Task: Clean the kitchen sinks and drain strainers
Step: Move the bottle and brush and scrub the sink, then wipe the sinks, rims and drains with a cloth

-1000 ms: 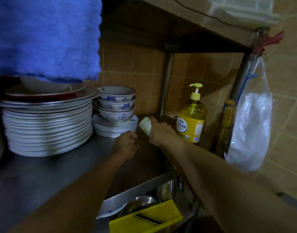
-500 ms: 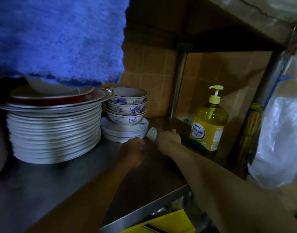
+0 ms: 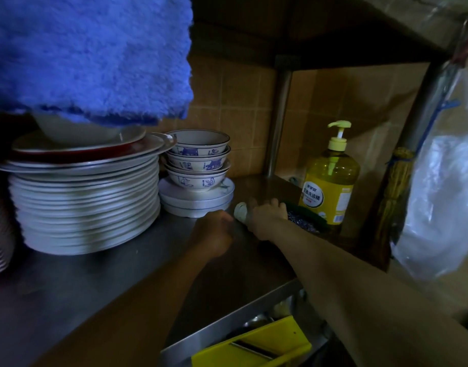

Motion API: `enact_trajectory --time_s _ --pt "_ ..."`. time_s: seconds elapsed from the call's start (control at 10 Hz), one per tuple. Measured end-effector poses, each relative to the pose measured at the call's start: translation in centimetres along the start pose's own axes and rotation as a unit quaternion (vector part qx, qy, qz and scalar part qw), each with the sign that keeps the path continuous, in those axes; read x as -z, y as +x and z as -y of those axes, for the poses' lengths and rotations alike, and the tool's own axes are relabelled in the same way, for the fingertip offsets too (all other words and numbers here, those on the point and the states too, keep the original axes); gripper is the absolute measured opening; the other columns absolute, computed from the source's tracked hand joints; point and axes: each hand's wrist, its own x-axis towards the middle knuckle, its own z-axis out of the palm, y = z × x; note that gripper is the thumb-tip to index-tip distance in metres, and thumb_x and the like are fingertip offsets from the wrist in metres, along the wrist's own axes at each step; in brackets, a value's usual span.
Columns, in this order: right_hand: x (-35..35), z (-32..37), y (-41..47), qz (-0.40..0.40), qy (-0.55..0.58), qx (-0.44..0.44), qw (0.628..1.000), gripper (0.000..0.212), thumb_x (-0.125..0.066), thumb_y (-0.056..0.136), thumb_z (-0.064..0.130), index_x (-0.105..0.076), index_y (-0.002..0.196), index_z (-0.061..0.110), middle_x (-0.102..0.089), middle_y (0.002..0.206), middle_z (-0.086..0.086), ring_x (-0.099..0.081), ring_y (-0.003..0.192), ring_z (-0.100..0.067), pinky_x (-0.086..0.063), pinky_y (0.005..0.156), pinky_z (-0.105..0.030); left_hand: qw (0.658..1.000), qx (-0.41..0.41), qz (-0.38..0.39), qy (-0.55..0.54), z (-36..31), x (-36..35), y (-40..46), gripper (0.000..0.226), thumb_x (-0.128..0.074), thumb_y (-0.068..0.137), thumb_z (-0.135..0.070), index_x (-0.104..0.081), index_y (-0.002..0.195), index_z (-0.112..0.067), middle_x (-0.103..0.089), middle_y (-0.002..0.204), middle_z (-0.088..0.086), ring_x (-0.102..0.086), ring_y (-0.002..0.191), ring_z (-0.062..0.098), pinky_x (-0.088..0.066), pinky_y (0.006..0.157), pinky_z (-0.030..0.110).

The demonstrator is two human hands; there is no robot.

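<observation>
On the steel shelf [image 3: 121, 274], my right hand [image 3: 266, 217] grips a small white round-ended object [image 3: 240, 211] low over the shelf surface. Just right of that hand lies a steel-wool scrubber [image 3: 303, 223] in a dark green dish [image 3: 311, 211]. Behind the dish stands a yellow pump bottle of dish soap [image 3: 329, 186]. My left hand [image 3: 214, 233] sits on the shelf just left of the white object, seen from the back with its fingers curled under. Whether it holds anything is hidden. No sink or strainer is in view.
A tall plate stack [image 3: 84, 202] and three blue-patterned bowls [image 3: 198, 162] on small plates fill the shelf's left. A blue towel [image 3: 90, 54] hangs at top left. A plastic bag [image 3: 439, 202] and a broom [image 3: 394, 186] hang at right. A yellow slicer [image 3: 267, 345] lies below.
My right hand has brought the white object down from a raised position to the shelf surface beside the green dish. My left hand has stayed close to it.
</observation>
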Motion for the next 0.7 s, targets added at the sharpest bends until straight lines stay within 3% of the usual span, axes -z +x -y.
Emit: enact_trajectory --time_s 0.2,0.4,0.5,0.7 --pt "3.4 -2.8 -3.8 -0.064 0.095 0.030 0.993 0.081 -0.061 0.086 0.045 -0.018 0.149 0.019 -0.024 0.147 -0.017 -0.021 0.134 -0.038 -0.028 0.107 -0.047 1.000 -0.020 0.006 -0.010 -1.4 0.2 -1.1 0.031 -0.066 0.079 -0.005 -0.063 0.110 -0.011 -0.065 0.111 0.014 -0.060 0.107 0.031 -0.048 0.095 0.040" --pt "3.7 -7.8 -8.8 -0.093 0.112 0.010 0.989 0.093 -0.062 0.082 0.055 -0.011 0.152 0.019 -0.015 0.154 -0.016 -0.014 0.139 -0.040 -0.023 0.113 -0.048 0.999 -0.018 0.016 -0.023 -4.1 0.2 -2.6 0.048 -0.071 0.080 -0.015 -0.056 0.126 -0.019 -0.059 0.126 0.006 -0.055 0.114 0.024 -0.042 0.096 0.030" --pt "2.8 -10.8 -11.4 -0.087 0.146 -0.034 0.985 0.094 -0.061 0.082 0.058 -0.010 0.152 0.021 -0.016 0.153 -0.015 -0.015 0.138 -0.040 -0.024 0.110 -0.049 0.998 -0.037 0.047 -0.031 -6.4 -0.6 -3.4 0.050 -0.071 0.082 -0.016 -0.053 0.127 -0.019 -0.057 0.125 0.006 -0.054 0.113 0.022 -0.042 0.092 0.028" --pt "0.7 -17.3 -18.0 -0.153 0.200 -0.114 0.961 0.085 -0.065 0.080 0.055 -0.025 0.146 0.018 -0.033 0.142 -0.019 -0.026 0.132 -0.037 -0.030 0.107 -0.044 0.987 -0.076 0.116 -0.078 -11.8 -4.2 -6.3 0.048 -0.071 0.083 -0.013 -0.053 0.127 -0.014 -0.062 0.119 0.007 -0.058 0.108 0.023 -0.046 0.097 0.034"
